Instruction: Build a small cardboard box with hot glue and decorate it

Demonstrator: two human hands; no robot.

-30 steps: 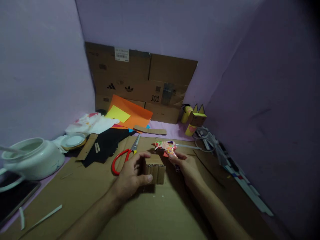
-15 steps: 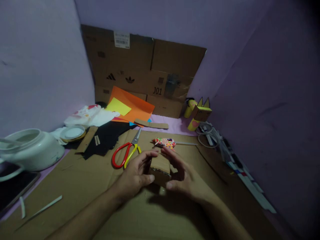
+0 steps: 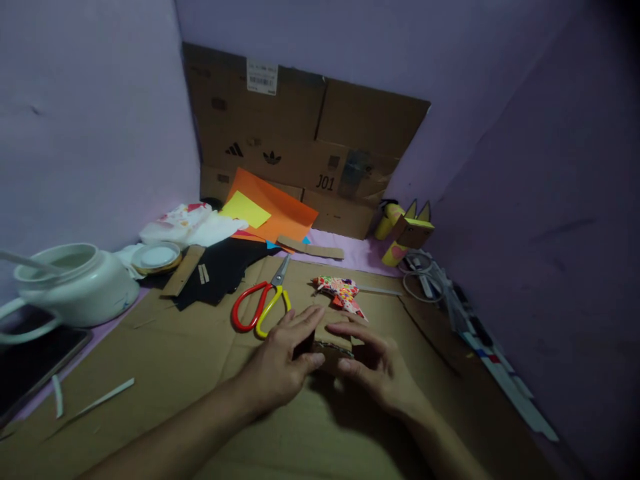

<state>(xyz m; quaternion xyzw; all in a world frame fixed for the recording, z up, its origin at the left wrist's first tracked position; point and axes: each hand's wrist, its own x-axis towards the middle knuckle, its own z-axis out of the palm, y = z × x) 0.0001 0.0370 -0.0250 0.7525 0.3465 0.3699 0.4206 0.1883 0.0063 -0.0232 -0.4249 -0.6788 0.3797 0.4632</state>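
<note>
Left hand (image 3: 280, 365) and right hand (image 3: 381, 373) close from either side on a small cardboard block (image 3: 331, 345), each pinching it between thumb and loosely curved fingers. The block sits on the cardboard sheet (image 3: 200, 373) covering the tabletop, near the middle of the scene. Just beyond it lie red-and-yellow scissors (image 3: 260, 304) to the left and a patterned glue gun (image 3: 341, 292) to the right, with a white pot (image 3: 75, 288) at the far left.
</note>
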